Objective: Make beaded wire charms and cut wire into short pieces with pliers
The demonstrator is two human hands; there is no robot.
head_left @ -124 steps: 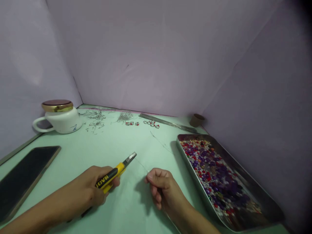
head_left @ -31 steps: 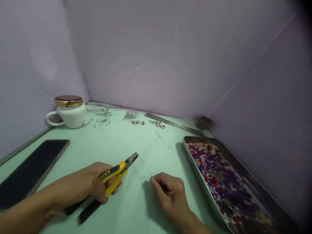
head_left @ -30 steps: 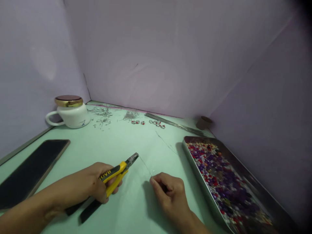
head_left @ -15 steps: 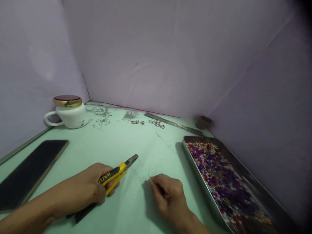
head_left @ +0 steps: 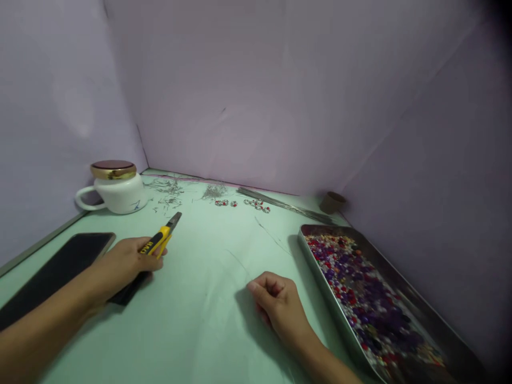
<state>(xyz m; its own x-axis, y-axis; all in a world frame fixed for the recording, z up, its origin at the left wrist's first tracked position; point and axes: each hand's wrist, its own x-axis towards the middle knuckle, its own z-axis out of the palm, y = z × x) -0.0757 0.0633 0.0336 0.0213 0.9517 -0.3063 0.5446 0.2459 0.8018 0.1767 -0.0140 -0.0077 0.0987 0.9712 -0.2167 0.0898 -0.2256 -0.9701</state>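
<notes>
Left hand (head_left: 134, 258) is closed around the yellow-and-black pliers (head_left: 154, 243), above the table (head_left: 192, 330). Right hand (head_left: 278, 304) has its thumb and finger pinched together on one thin wire (head_left: 239, 261), whose free end is apart from the pliers. Beside this hand, on its right, lies the metal tray (head_left: 414, 301) with many beads (head_left: 372, 298).

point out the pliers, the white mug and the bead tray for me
pliers (head_left: 159, 237): head view, on the yellow-and-black handle
white mug (head_left: 120, 196): head view, on the side of its body
bead tray (head_left: 326, 230): head view, on its far inner wall
</notes>
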